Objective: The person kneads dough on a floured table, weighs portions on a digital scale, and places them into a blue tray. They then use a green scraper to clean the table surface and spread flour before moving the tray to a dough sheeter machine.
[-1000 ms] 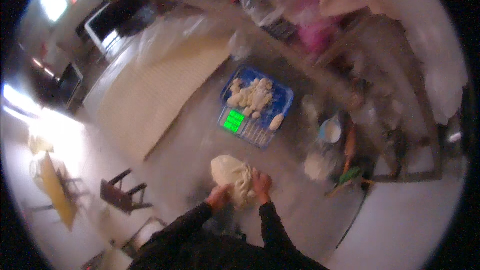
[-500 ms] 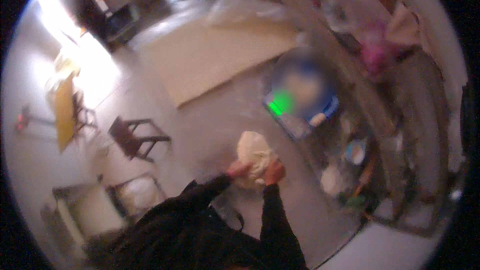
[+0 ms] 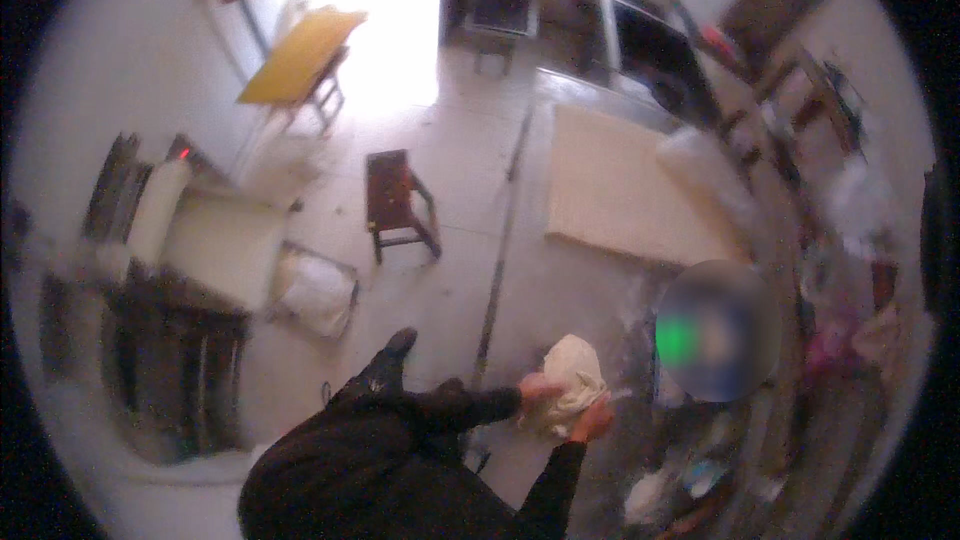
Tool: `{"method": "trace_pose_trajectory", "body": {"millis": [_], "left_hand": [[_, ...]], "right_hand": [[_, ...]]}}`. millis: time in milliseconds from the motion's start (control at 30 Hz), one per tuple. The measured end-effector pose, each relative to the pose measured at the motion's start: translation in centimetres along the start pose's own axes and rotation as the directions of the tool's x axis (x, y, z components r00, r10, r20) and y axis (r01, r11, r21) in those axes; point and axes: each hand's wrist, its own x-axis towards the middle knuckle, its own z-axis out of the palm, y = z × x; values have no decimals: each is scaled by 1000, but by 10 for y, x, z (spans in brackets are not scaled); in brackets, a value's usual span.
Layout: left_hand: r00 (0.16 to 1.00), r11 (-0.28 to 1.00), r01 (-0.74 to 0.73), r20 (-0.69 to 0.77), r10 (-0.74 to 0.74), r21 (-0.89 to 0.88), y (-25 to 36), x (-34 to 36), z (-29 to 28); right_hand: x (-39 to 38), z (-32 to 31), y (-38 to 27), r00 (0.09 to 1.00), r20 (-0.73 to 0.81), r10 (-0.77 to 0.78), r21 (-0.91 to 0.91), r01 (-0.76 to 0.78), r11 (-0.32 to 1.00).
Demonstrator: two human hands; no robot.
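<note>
A soft, cream-coloured lump of dough (image 3: pixel 572 365), smooth at its far end and creased at its near end, is between my two hands. My left hand (image 3: pixel 541 393) grips its near left side with the fingers closed. On the near right side my right hand (image 3: pixel 595 421) is closed around a folded part. The grey work surface (image 3: pixel 520 290) spreads around and beneath the lump. Whether the lump rests on it or is lifted a little I cannot tell.
A large pale board (image 3: pixel 630 185) lies beyond my hands, with clear plastic at its right. To the left stand a dark wooden stool (image 3: pixel 388 190), a cream-panelled machine (image 3: pixel 225 250) and a yellow board (image 3: pixel 300 58). A blurred round patch (image 3: pixel 715 335) covers something at the right.
My view has swung to the left, so the stool, boards and machine appear farther right. Both hands keep their hold on the dough, its creased part slightly shifted.
</note>
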Motion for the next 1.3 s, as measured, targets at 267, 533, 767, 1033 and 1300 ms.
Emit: {"method": "trace_pose_trajectory", "body": {"millis": [267,533,767,1033,1300], "left_hand": [[984,956,-119,-158,78,-270,97,-130,-118],[858,713,-450,-482,179,-537,65,-245,-345],[506,629,-745,-803,315,-223,40,-396,-573],[467,37,-884,-877,113,-466,-35,-492,-761],[-78,685,-728,-995,-55,19,-57,-498,-777]], "right_hand": [[-98,38,-123,925,124,-360,-40,367,929],[-323,128,-298,361,360,-860,230,859,457],[-569,255,-423,-79,426,-901,281,959,48],[-737,360,-448,-390,529,-754,672,735,91],[-665,392,-399,-412,573,-709,692,707,148]]}}
